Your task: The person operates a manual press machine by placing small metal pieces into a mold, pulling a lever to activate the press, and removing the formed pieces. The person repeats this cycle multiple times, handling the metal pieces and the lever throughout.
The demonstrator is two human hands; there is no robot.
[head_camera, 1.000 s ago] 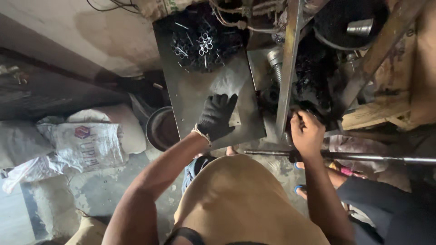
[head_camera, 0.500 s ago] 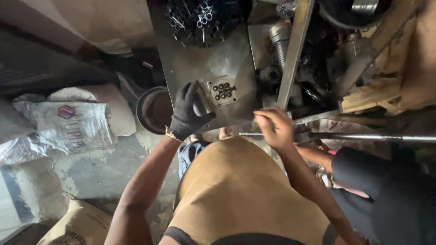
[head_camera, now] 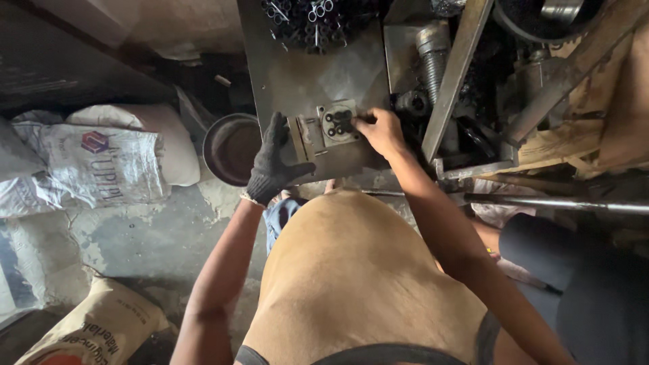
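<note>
Gloved left hand (head_camera: 272, 162) spread flat, fingers apart, against the steel worktop (head_camera: 291, 74) edge. Bare right hand (head_camera: 380, 130) pinched on a small part at the holed die block (head_camera: 338, 123), centre. Risk, likely: bare fingertips nipped if block shifts.

Left grip (head_camera: 274, 162) in black glove — right grip (head_camera: 382, 130) bare. Surface (head_camera: 297, 81) grey steel. Shirt (head_camera: 358, 277) tan. Sack (head_camera: 88, 165) white — red-blue print. Bowl (head_camera: 231, 147) dull brown.

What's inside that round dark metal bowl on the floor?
The round dark metal bowl looks empty, showing a brownish bare bottom. Its right edge is hidden behind the gloved left hand and grey metal plate.
</note>
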